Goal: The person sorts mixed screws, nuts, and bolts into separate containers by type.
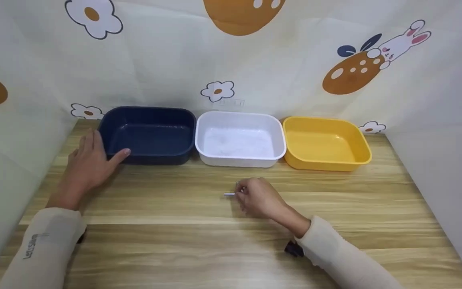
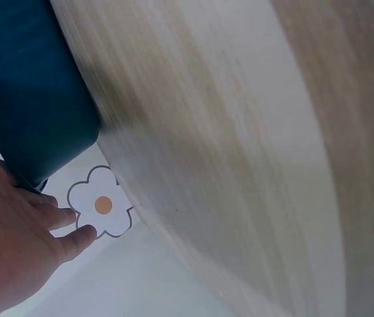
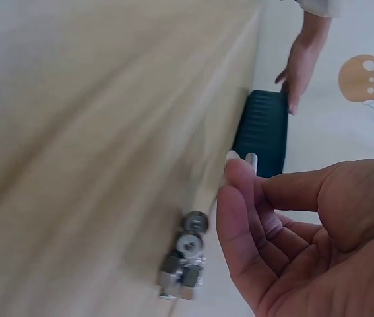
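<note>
A: Grip status?

B: Right hand (image 1: pixel 261 198) pinches a slim, round, silver metal-looking rod (image 1: pixel 228 194) between thumb and forefinger, other fingers curled in; one rod end pokes out leftward past the fingertips

A: Where's the rod sitting?

B: Over the light-brown wood-grain table (image 1: pixel 175 249), in front of a white, rounded-rectangular plastic tub (image 1: pixel 239 161); can't tell if it touches the wood

A: Anything else near that hand?

B: Small silver metal parts (image 3: pixel 190 246), discs plus blocky pieces, clustered just past the fingers in the right wrist view; mostly hidden by the hand from above, so no count, and can't tell what they rest on

A: Left side?

B: Left hand (image 1: pixel 88 162) is spread at the near corner of a navy-blue, rounded-rectangular plastic tub (image 1: pixel 155 159), thumb at the front rim, fingers along the left end; steadying it, I'd guess

A: Layout beyond that?

B: Tubs in a row: navy left, white middle, yellow rounded-rectangular plastic tub (image 1: pixel 323 165) right; pale printed sheet (image 1: pixel 167 52) behind

A: Progress?

B: My read: early. Grip on the rod is done, release isn't; rod is outside all three tubs, and the metal cluster looks to be outside them too. Left, I'd judge: setting the rod down, then dealing with the cluster
</note>
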Demonstrator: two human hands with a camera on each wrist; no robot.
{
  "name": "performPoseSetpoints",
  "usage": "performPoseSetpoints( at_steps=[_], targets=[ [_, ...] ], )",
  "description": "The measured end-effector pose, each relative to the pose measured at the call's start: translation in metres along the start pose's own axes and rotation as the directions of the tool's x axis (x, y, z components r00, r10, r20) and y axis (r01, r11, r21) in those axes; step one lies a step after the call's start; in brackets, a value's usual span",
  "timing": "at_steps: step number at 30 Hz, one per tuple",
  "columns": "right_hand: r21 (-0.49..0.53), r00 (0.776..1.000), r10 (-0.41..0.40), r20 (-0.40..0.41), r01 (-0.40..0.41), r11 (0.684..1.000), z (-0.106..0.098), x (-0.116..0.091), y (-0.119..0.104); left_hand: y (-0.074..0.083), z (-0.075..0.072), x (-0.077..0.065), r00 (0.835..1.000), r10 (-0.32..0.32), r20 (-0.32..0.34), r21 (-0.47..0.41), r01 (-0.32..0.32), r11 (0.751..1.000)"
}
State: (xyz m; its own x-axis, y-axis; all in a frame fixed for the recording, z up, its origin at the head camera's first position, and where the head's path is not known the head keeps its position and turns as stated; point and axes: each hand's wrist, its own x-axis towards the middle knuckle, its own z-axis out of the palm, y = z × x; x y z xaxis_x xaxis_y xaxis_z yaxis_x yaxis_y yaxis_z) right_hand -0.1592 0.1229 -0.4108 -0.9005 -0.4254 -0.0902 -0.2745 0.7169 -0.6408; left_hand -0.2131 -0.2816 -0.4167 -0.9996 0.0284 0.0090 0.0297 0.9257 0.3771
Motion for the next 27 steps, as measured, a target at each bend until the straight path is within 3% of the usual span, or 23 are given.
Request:
performPoseSetpoints(
  at_steps=[15, 27],
  targets=[
    [0.112, 0.998, -0.022, -0.056, 0.028, 0.993, -0.029, 0.032, -0.037, -0.001, -0.003, -0.003, 1.0, -0.002, -0.014, 0.001, 0.002, 1.0],
    [0.181, 0.997, 0.016, -0.069, -0.003, 0.983, -0.033, 0.05, -0.056, -0.001, 0.003, -0.004, 1.0, -0.01, -0.013, -0.014, 0.01, 1.0]
  ],
)
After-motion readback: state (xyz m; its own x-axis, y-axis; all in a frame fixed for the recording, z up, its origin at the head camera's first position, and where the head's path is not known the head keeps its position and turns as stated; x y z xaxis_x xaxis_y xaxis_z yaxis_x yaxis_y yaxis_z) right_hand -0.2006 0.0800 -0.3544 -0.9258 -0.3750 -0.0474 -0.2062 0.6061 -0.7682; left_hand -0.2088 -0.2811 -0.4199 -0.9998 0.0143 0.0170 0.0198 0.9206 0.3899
